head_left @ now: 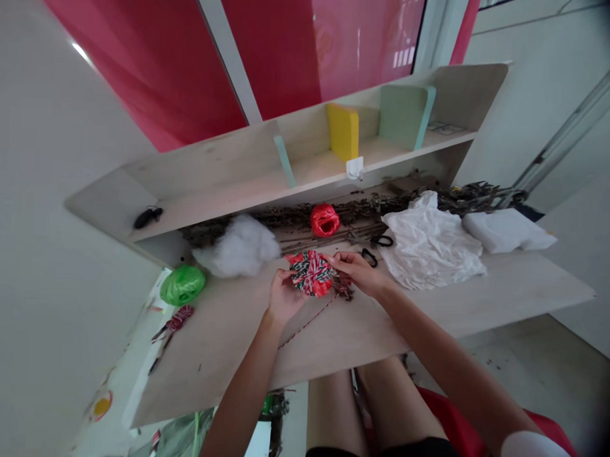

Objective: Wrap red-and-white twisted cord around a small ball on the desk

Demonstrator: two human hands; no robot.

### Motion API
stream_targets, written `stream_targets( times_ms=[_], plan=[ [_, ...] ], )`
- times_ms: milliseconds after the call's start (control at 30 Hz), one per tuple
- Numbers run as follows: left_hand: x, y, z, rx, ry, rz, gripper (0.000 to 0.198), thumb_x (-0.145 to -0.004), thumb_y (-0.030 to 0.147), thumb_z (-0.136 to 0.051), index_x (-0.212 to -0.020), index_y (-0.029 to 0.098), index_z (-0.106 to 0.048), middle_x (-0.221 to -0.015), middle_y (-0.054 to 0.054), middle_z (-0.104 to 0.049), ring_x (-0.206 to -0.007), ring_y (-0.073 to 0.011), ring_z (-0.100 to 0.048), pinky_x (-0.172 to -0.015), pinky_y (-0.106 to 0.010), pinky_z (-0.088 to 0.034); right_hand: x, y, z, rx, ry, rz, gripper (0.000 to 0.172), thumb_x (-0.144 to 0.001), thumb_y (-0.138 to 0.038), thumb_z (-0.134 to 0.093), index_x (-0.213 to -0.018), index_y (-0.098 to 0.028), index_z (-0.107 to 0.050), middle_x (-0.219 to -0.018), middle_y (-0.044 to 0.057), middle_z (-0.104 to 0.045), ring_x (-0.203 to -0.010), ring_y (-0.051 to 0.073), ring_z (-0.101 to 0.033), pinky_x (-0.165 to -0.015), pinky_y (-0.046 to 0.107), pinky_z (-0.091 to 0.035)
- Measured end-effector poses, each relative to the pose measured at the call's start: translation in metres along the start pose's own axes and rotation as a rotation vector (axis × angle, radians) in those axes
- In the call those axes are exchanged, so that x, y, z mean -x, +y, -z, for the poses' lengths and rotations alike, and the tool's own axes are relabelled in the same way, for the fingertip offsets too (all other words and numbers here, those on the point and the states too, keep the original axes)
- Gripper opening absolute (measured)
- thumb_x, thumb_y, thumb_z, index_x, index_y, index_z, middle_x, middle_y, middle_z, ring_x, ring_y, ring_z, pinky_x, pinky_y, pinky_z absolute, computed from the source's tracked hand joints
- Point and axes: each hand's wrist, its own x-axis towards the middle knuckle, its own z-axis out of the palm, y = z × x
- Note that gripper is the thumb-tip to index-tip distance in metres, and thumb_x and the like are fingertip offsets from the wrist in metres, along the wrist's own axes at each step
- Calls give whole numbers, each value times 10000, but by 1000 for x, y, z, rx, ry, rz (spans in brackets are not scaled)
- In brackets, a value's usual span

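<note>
Between my two hands is a round, flat piece wound with red, white and dark green yarn (312, 274), with bright red patches at its edge. My left hand (284, 297) grips its left side, thumb on the rim. On the right side, the fingers of my right hand (357, 272) close on its upper edge. A small dark red tuft (343, 290) shows below my right hand. From there a thin twisted red-and-white cord (309, 320) runs down left across the table. Black-handled scissors (370, 257) lie just beyond my right hand.
White stuffing (241, 247), a red twine roll (324, 220), dried stalks (285, 221) and crumpled white plastic (434, 243) lie along the back. At the left are a green twine roll (183, 285) and a red-white yarn bundle (180, 319). A shelf (226, 202) overhangs the table's rear.
</note>
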Motion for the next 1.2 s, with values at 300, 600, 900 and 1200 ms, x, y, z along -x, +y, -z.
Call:
stream_targets(
  times_ms=[300,600,900,1200],
  plan=[
    [-3,1,8,12,-19,24,132,-608,159,-551,-725,150,-613,-758,-53,-678,-714,-189,-630,-698,-322,-514,-1,1,-1,32,38,33,497,-639,-559,-770,-608,-176,-455,-478,-98,-322,-411,25,-209,-401,201,-131],
    [-6,0,11,-99,-106,73,160,-644,186,-542,-783,148,-612,-780,-57,-684,-696,-198,-627,-676,-355,-532,-2,5,1,13,44,37,495,-652,-571,-762,-626,-174,-468,-504,-83,-376,-414,29,-251,-390,190,-172],
    [-14,-17,8,-314,-67,-156,326,-735,183,-566,-1040,214,-676,-1004,-32,-704,-773,-166,-625,-623,-262,-516,4,-3,-6,-26,24,-26,504,-596,-543,-805,-624,-175,-462,-535,-68,-467,-413,34,-340,-396,190,-241],
    [-8,-23,4,-439,-80,-295,348,-701,290,-785,-1029,219,-695,-1085,-41,-690,-1004,-180,-615,-814,-243,-482,5,-1,-6,45,-66,-20,475,-676,-566,-748,-612,-171,-493,-437,-98,-333,-388,34,-250,-393,204,-165]
  ],
)
